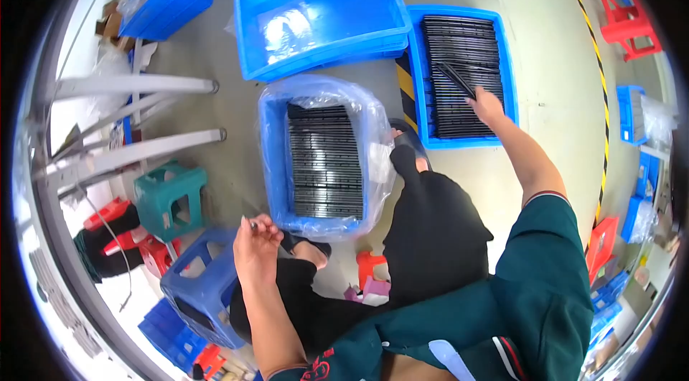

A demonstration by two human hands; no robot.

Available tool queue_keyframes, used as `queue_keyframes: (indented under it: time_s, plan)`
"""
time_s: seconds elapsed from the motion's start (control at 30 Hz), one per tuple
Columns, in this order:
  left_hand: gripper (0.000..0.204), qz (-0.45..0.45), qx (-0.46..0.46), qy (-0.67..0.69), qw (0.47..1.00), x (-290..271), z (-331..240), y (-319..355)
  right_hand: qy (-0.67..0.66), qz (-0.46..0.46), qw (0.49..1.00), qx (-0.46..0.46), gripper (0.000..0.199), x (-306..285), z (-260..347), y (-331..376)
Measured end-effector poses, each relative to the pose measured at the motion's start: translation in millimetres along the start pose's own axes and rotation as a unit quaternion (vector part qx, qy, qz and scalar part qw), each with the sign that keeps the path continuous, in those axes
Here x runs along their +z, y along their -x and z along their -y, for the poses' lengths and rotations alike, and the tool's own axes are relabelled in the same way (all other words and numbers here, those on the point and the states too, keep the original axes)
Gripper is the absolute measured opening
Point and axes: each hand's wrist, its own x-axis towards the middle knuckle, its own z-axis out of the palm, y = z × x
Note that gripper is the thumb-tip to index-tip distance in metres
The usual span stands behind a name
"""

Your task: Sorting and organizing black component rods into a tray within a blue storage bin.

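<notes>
My right hand (489,105) is closed on the end of a long black strip (455,78), which slants up to the left over a blue crate (508,58). Rows of similar black strips (466,40) fill that crate. My left hand (258,243) is curled, with a small dark thing at its fingertips that is too small to name. It is near the lower left corner of a second blue crate (275,158), lined with clear plastic film (380,122). Stacked dark strips (325,165) lie inside this one, some of them shining.
A large blue bin (323,7) stands ahead, beyond the lined crate. Left of me are a green stool (171,198), a blue stool (204,280) and grey metal legs (143,144). Yellow-black tape (601,94) runs along the floor at right, with a red stool (624,18) beyond it.
</notes>
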Motion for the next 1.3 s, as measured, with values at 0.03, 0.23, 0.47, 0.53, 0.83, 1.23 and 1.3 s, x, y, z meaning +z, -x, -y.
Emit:
queue_keyframes:
  time_s: [0.03,0.23,0.47,0.53,0.83,1.23,1.3]
  plan:
    - [0.029,0.011,0.002,0.005,1.0,2,-4,4,-0.043,-0.044,0.998,0.009,0.038,14,-8,8]
    - [0.031,0.05,0.058,0.038,0.996,-7,-34,33,-0.309,0.027,0.947,0.085,0.03,-46,81,76]
    - [0.033,0.061,0.111,0.115,0.985,-45,-49,61,-0.233,-0.052,0.932,-0.272,0.029,-173,254,145]
    - [0.033,0.065,0.121,0.15,0.979,-57,-48,63,-0.248,0.013,0.915,-0.317,0.026,-200,311,190]
    - [0.031,0.079,0.22,0.334,0.913,-83,-62,80,-0.398,0.288,0.797,-0.35,0.017,-164,420,326]
    - [0.03,0.017,0.253,0.289,0.923,-86,-56,86,-0.419,0.315,0.788,-0.322,0.015,-125,428,337]
    - [0.029,-0.012,0.256,0.255,0.932,-76,-54,84,-0.422,0.319,0.793,-0.301,0.016,-124,426,331]
